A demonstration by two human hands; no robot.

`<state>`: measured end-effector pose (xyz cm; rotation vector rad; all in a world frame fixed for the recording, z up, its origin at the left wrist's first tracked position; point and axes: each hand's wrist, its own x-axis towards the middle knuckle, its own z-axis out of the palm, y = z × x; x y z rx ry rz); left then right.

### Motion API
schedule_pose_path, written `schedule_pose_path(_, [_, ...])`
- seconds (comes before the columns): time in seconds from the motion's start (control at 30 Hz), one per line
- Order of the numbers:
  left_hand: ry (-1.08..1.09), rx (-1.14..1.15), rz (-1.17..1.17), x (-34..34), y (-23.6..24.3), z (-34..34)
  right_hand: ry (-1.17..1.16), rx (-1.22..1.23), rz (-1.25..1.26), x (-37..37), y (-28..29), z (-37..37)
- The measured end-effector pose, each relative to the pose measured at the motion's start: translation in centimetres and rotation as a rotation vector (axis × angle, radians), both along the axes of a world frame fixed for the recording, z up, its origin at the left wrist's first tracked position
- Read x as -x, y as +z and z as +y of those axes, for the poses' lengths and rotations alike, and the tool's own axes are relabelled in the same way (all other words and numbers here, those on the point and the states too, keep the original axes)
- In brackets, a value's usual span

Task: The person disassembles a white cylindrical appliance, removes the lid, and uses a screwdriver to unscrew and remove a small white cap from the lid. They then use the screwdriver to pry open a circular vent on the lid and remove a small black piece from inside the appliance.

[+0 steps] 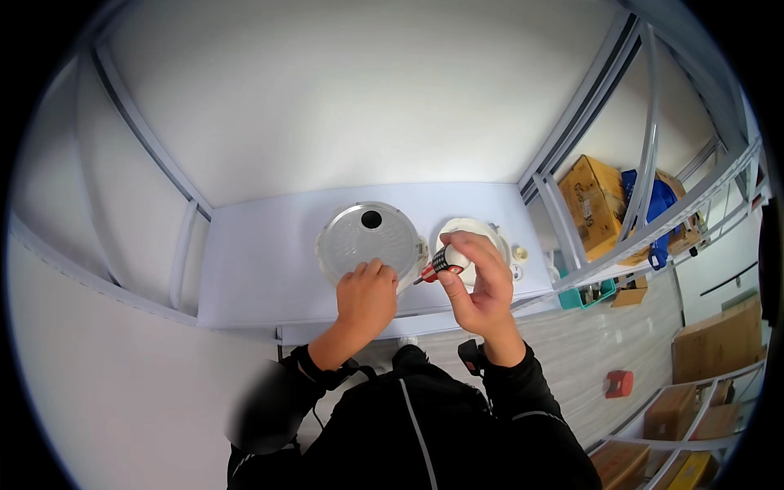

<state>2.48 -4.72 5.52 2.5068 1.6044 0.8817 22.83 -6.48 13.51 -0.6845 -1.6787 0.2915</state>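
A round silvery metal disc [359, 245] with a black round hole lies on the white table, set in a pale round housing. My left hand [367, 298] is over its near edge, fingers curled together; what they may hold is hidden. Right of the disc, my right hand [483, 286] grips a short screwdriver [441, 263] with a red and black handle. Its thin shaft slants down to the left, close to the housing's right side. Behind my right hand, partly covered, is a white round part [457, 224] shaped like a shallow dish.
Two small round pieces [519, 254] sit right of the dish-shaped part. The white table [253, 261] has a wall behind it and frame posts at both sides. Cardboard boxes [594, 204], a teal bin [590, 292] and a red stool [619, 384] stand to the right.
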Motion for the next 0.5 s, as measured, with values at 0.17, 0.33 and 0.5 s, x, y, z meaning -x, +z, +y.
schedule_pose_path(0.17, [-0.002,0.052,0.069,-0.12,0.73,0.11,0.005,0.003,0.008,-0.12,-0.04,0.00])
schedule_pose_path(0.33, [0.006,0.037,0.074,-0.07,0.51,0.00,-0.005,0.010,0.004,-0.21,-0.08,-0.03])
schedule_pose_path(0.5, [0.037,0.009,0.111,-0.52,-0.05,0.09,0.018,0.027,0.008,0.19,-0.25,-0.18])
